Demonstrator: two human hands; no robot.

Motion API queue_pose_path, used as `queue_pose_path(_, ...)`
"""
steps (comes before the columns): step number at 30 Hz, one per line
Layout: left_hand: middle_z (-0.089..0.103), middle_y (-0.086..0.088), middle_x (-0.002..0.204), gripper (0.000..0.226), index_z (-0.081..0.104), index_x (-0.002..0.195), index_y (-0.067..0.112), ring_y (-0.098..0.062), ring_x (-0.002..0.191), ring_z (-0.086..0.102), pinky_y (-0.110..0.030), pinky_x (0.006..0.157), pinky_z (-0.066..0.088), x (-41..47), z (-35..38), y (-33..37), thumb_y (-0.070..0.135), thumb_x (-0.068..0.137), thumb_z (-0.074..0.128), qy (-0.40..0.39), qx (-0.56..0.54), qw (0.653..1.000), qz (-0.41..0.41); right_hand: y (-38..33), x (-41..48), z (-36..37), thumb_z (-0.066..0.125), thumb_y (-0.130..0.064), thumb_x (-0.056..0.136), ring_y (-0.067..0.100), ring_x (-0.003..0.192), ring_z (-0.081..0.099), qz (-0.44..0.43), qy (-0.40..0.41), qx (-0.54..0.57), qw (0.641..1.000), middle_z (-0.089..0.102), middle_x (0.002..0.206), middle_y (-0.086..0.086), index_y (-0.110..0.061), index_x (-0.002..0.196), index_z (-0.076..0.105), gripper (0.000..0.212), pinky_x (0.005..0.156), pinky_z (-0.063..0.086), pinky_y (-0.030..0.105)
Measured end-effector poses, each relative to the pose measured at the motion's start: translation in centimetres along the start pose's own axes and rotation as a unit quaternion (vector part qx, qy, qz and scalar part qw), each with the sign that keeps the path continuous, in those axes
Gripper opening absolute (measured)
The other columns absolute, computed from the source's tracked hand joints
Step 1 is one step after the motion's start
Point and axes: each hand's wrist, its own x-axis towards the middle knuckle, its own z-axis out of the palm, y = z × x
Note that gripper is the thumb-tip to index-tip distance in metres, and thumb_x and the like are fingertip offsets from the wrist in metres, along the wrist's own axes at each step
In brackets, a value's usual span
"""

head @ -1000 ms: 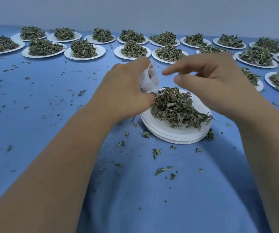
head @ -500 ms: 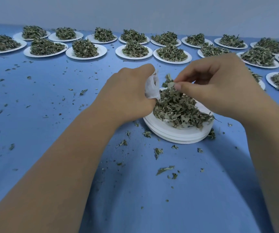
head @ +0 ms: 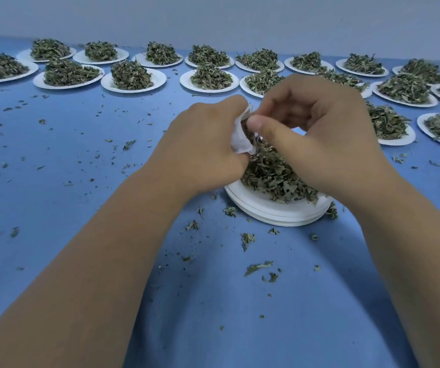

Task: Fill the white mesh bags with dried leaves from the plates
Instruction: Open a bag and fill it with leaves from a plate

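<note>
Now a white mesh bag [head: 240, 140] is held in the left hand [head: 203, 144], just above the near left edge of a heap of dried leaves [head: 274, 176]. The bag is gripped by curled fingers, so only its white side and its open top can be seen past the hand. The right hand [head: 317, 134] is placed right at the top of the bag, with its fingers curled and its thumb pressed toward them. A little pinch of the leaves is held there, and dark bits are seen at the thumb tip, touching the mouth of the bag. How full the bag is cannot be told. The heap is piled on a stack of white plates [head: 274, 211], which is set on a blue cloth [head: 213, 301]. Part of the heap is hidden by the right hand. Small leaf bits [head: 257, 266] are scattered on the cloth around the stack and off to the left. Many more far plates [head: 132, 78], each piled with leaves, are lined up in rows along the back edge and down the right side. A pale wall [head: 213, 17] is seen behind them.
</note>
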Motion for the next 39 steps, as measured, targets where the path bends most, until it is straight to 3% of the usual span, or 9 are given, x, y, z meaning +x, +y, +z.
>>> queue_pose_path(4, 0.036, 0.006, 0.059, 0.025, 0.035, 0.070, 0.030, -0.013, 0.053, 0.033, -0.030, 0.052, 0.023, 0.2, -0.1, 0.2, 0.031, 0.067, 0.060, 0.017, -0.043, 0.998, -0.038, 0.1, -0.1, -1.3, 0.056, -0.012, 0.091, 0.004, 0.105, 0.067, 0.027, -0.068, -0.005, 0.997, 0.077, 0.095, -0.016, -0.022, 0.105, 0.067, 0.020, 0.093, 0.049, 0.030)
queue_pose_path(8, 0.057, 0.004, 0.072, 0.022, 0.052, 0.088, 0.025, -0.022, 0.067, 0.053, -0.039, 0.058, 0.046, 0.3, 0.4, 0.4, 0.031, 0.069, 0.063, 0.015, -0.050, 0.997, -0.049, -0.1, -0.1, -0.7, 0.046, -0.009, 0.082, 0.007, 0.116, 0.058, 0.063, -0.165, 0.039, 0.984, 0.075, 0.106, -0.014, -0.024, 0.118, 0.060, 0.041, 0.090, 0.047, 0.034)
queue_pose_path(14, 0.049, 0.005, 0.066, 0.025, 0.033, 0.070, 0.032, -0.013, 0.054, 0.033, -0.029, 0.052, 0.027, 0.2, 0.0, 0.2, 0.034, 0.068, 0.058, 0.025, -0.060, 0.996, -0.055, 0.0, -0.1, -1.8, 0.048, -0.002, 0.079, 0.023, 0.110, 0.064, 0.057, -0.100, 0.022, 0.993, 0.074, 0.106, -0.017, -0.024, 0.114, 0.060, 0.043, 0.088, 0.049, 0.050)
queue_pose_path(20, 0.066, 0.002, 0.085, 0.028, 0.054, 0.093, 0.023, -0.024, 0.073, 0.058, -0.043, 0.064, 0.051, 0.0, 0.1, 1.2, 0.034, 0.068, 0.056, 0.010, -0.066, 0.996, -0.057, 0.0, -0.4, -1.0, 0.046, -0.002, 0.076, 0.000, 0.119, 0.056, 0.066, -0.181, 0.026, 0.981, 0.072, 0.111, -0.022, -0.031, 0.122, 0.057, 0.056, 0.092, 0.046, 0.029)
queue_pose_path(24, 0.046, 0.008, 0.066, 0.024, 0.042, 0.080, 0.032, -0.010, 0.058, 0.043, -0.029, 0.052, 0.029, 0.1, -0.3, 0.3, 0.032, 0.074, 0.065, 0.011, -0.042, 0.997, -0.060, 0.6, 0.0, -2.2, 0.054, 0.000, 0.083, -0.001, 0.116, 0.061, 0.049, -0.098, 0.009, 0.994, 0.073, 0.110, -0.019, -0.026, 0.116, 0.061, 0.043, 0.095, 0.048, 0.033)
queue_pose_path(26, 0.039, 0.011, 0.065, 0.027, 0.044, 0.088, 0.029, -0.011, 0.057, 0.040, -0.027, 0.051, 0.024, 0.1, -0.5, -0.2, 0.030, 0.078, 0.069, 0.004, -0.004, 0.998, -0.055, 1.2, 0.2, -3.2, 0.063, -0.022, 0.088, -0.010, 0.113, 0.059, 0.063, -0.103, -0.055, 0.991, 0.069, 0.110, -0.023, -0.036, 0.112, 0.063, 0.027, 0.096, 0.048, 0.035)
queue_pose_path(29, 0.042, 0.012, 0.069, 0.031, 0.054, 0.104, 0.022, -0.022, 0.064, 0.048, -0.026, 0.051, 0.030, 0.1, -0.6, -0.4, 0.027, 0.078, 0.070, -0.018, 0.039, 0.998, -0.044, 2.2, 0.1, -3.9, 0.069, -0.059, 0.082, -0.036, 0.089, 0.044, 0.131, -0.239, -0.209, 0.939, 0.058, 0.107, -0.029, -0.055, 0.111, 0.060, 0.031, 0.073, 0.039, 0.015)
queue_pose_path(35, 0.038, 0.009, 0.063, 0.029, 0.043, 0.086, 0.031, -0.005, 0.058, 0.036, -0.027, 0.051, 0.020, -0.2, -0.6, -0.3, 0.021, 0.078, 0.069, -0.047, 0.058, 0.997, -0.016, 2.5, 0.3, -2.8, 0.081, -0.034, 0.083, -0.029, 0.070, 0.051, 0.098, -0.166, -0.244, 0.950, 0.058, 0.078, -0.029, -0.043, 0.092, 0.072, 0.015, 0.061, 0.033, -0.007)
queue_pose_path(39, 0.037, 0.010, 0.063, 0.033, 0.036, 0.074, 0.032, -0.004, 0.057, 0.033, -0.027, 0.051, 0.020, -0.1, -0.5, -0.2, 0.021, 0.081, 0.067, -0.066, 0.072, 0.995, -0.020, 2.4, 0.2, -3.0, 0.082, -0.032, 0.082, -0.015, 0.065, 0.058, 0.086, -0.101, -0.206, 0.970, 0.067, 0.079, -0.024, -0.041, 0.084, 0.074, 0.013, 0.060, 0.037, -0.004)
